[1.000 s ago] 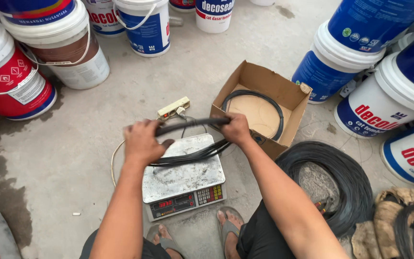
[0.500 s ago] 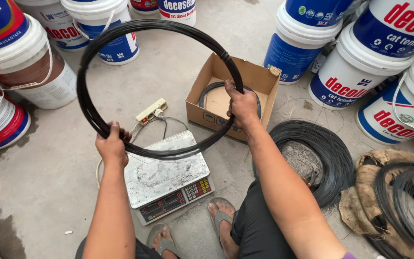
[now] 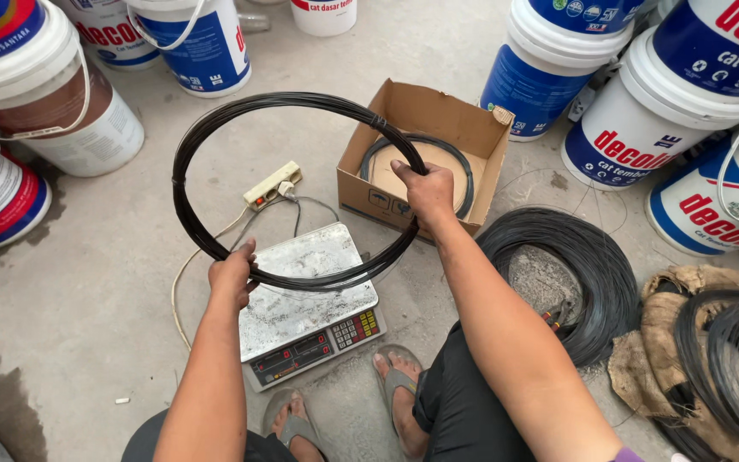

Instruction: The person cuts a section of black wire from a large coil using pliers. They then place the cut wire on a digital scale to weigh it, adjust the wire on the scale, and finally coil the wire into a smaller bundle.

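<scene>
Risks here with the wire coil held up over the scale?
1. The black wire coil is gripped only at two spots, by the left hand and right hand; loops might spring loose or slip.
2. It hangs over the scale; a drop could hit the platform.
3. The power strip and its cord lie beneath and may snag.

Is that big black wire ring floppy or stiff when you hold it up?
Probably springy rather than floppy: the wire ring keeps a round hoop shape though only the left hand and right hand grip it. It may be fairly heavy, being many strands bundled. Set on edge, it could likely roll.
</scene>
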